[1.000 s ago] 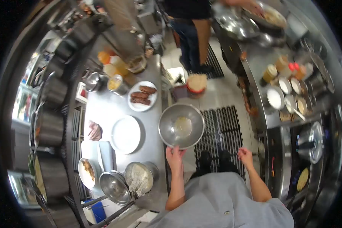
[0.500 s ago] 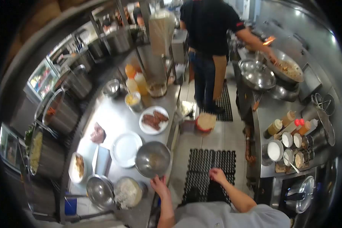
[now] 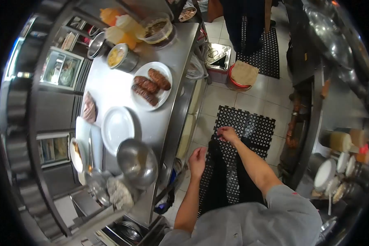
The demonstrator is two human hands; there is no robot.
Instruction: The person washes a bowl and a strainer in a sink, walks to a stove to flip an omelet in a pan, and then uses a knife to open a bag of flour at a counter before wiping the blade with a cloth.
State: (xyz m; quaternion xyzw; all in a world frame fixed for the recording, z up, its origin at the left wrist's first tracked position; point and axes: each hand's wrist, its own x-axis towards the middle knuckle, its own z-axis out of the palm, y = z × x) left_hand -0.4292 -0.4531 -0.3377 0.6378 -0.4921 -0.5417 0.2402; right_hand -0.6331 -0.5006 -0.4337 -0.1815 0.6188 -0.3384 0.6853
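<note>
My left hand [image 3: 197, 162] is raised beside the steel table's front edge, over the floor. Its fingers are bent together, and no object shows in them. Ahead and to the right, my right hand [image 3: 228, 134] hangs above the black rubber mat [image 3: 258, 127], fingers curled in with nothing visible in the grip. Nearest the left hand on the table is a steel mixing bowl [image 3: 137, 162]. Behind the bowl lies a bare white plate [image 3: 117, 129]. Farther back, a white plate [image 3: 165, 100] carries several browned pieces of meat [image 3: 147, 85].
The steel table [image 3: 151, 131] also bears a container of white powder [image 3: 121, 194], a pale raw piece [image 3: 89, 107], squeeze bottles [image 3: 127, 26] and a steel pot [image 3: 123, 57]. A red bucket [image 3: 238, 84] stands on the floor near another person's legs [image 3: 244, 28]. Sauce cups [image 3: 326, 172] sit right.
The view has tilted down and turned. My left hand has come away from the mixing bowl's rim, its fingers drawing together. My right hand stays over the mat.
</note>
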